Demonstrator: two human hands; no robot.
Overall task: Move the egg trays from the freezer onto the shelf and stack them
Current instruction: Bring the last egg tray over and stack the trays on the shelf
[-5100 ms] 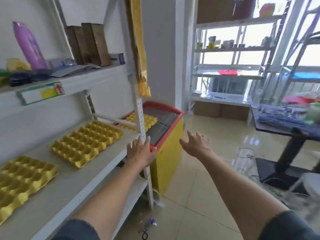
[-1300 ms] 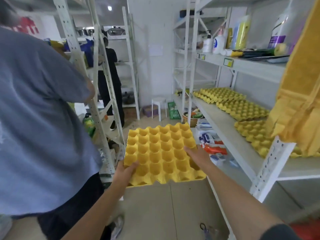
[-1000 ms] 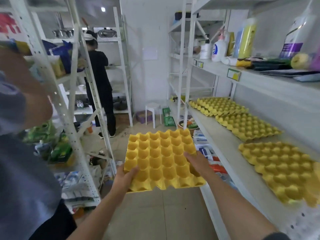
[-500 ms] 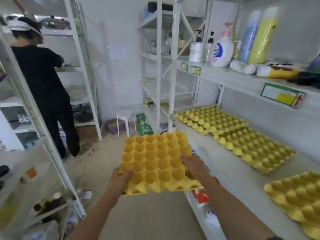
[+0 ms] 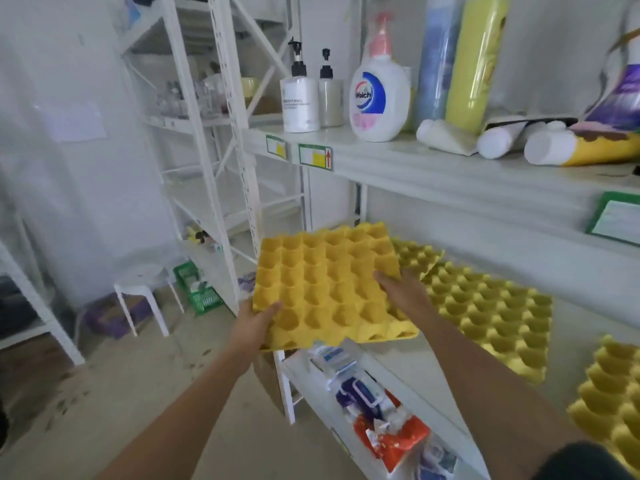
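Both gripping: left hand [image 5: 255, 325] and right hand [image 5: 403, 295] clasping yellow moulded-pulp egg tray [image 5: 329, 289], level. Beyond the right hand, nearest: farthest shelved yellow tray [image 5: 417, 258].

You stand on a dusty beige floor [image 5: 114, 403] among white metal shelving racks [image 5: 225, 140]. A white stool [image 5: 140, 289] and a green basket [image 5: 201, 292] sit by the pale wall [image 5: 69, 202] ahead.

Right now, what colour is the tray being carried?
Yellow. The held egg tray shows best in the head view.
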